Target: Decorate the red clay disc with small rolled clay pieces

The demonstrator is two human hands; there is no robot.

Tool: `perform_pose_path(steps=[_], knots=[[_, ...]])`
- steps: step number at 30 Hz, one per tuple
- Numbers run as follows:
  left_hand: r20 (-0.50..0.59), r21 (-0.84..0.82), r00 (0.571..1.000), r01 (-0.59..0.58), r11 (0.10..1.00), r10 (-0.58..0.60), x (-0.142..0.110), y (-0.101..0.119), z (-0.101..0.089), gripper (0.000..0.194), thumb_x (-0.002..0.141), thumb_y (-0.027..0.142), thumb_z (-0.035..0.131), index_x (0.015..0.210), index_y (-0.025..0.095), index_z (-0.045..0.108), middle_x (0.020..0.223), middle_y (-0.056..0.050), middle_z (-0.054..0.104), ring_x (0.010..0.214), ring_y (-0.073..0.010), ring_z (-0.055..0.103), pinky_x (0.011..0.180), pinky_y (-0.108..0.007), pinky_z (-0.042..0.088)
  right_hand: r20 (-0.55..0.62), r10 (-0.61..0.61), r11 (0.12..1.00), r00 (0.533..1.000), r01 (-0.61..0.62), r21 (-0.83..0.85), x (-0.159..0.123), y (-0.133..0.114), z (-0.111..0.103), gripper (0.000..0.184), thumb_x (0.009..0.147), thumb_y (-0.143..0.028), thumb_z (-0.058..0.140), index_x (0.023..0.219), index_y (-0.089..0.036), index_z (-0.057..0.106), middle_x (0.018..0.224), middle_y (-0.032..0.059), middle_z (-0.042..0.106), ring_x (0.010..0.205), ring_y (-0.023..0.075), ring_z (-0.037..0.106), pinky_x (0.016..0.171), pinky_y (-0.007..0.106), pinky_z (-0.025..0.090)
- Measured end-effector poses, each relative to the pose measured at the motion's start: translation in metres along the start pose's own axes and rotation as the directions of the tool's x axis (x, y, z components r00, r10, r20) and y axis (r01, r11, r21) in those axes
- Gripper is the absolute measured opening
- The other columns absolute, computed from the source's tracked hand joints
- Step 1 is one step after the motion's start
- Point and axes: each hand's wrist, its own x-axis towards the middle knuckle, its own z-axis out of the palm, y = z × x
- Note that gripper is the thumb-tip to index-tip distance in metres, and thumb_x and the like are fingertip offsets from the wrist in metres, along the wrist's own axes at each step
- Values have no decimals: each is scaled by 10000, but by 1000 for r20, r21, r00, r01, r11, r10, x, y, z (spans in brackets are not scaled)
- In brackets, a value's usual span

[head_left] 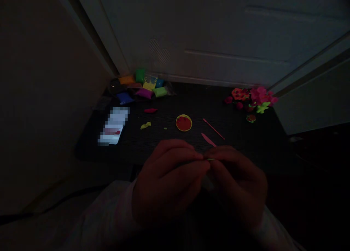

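Both hands meet in front of the table's near edge. My left hand is closed, its thumb and finger pinching a thin sliver of light green clay. My right hand pinches the sliver's other side, and most of it is hidden by the fingertips. Beyond them lies a red clay disc with a yellow rim. A tiny green clay bit and a yellow-green clay strip lie to its left, with a red clay piece behind. A pink plastic knife and thin pink stick tool lie to its right.
Packets of coloured clay are heaped at the dark table's back left. A lit phone lies at the left. Bright clay flowers and a small red-and-green piece sit at the right. A pale panel stands behind.
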Motion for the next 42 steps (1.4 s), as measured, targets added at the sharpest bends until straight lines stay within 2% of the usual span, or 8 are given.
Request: perform_pose_path(steps=[13,16,19,21,24,29,36,42], knots=[[-32,-16,999,24,1000,-25,2,1,3,160,666,66,620,795,159,600,778,-12,650,810,-119,574,726,-231,508,28,83,996,996,-84,38,-2,-1,-1,148,741,-140,544,807,-261,597,744,-51,612,704,73,563,611,176,456],[-27,-100,992,117,988,-120,5,1,3,136,670,74,614,778,156,611,766,-17,650,786,-117,582,719,-229,500,36,108,993,993,-110,50,-1,1,-2,148,762,-173,520,838,-265,609,768,-28,624,712,96,577,604,201,469],[53,-234,960,279,932,-274,4,-2,4,135,680,84,602,785,168,615,786,-13,644,792,-119,588,715,-235,496,36,117,993,993,-117,22,-1,5,-6,162,777,-193,503,881,-272,597,812,-17,628,739,108,582,624,224,479],[111,-301,929,370,879,-353,2,-4,5,133,678,92,608,785,171,620,811,-14,640,806,-122,590,723,-235,491,44,73,996,996,-70,-57,-1,8,-10,175,763,-190,520,902,-274,584,848,-12,619,784,121,572,663,249,475],[185,-374,880,474,797,-437,1,-8,8,120,673,101,617,772,169,628,829,-15,637,814,-123,596,743,-233,480,125,-87,965,988,115,-237,1,11,-16,264,726,-167,558,967,-276,562,943,11,588,881,159,542,768,326,447],[331,-480,809,588,651,-486,0,-14,11,136,671,102,616,789,167,629,860,-18,635,816,-127,603,747,-238,480,342,-237,830,910,372,-415,8,8,-24,337,719,-171,574,1041,-263,539,1028,38,523,933,164,512,823,349,434],[410,-490,786,618,615,-463,-1,-21,12,109,661,106,627,755,161,635,898,-28,616,852,-132,590,775,-249,463,445,-254,781,859,454,-429,15,2,-28,314,760,-160,509,1054,-261,550,1044,60,533,958,175,520,782,353,467],[487,-507,762,644,573,-426,0,-27,10,101,668,137,629,752,191,640,911,-9,600,861,-130,580,770,-251,454,471,-260,756,843,481,-443,15,3,-29,271,755,-156,517,1001,-262,559,1042,60,557,944,179,532,792,388,461]])
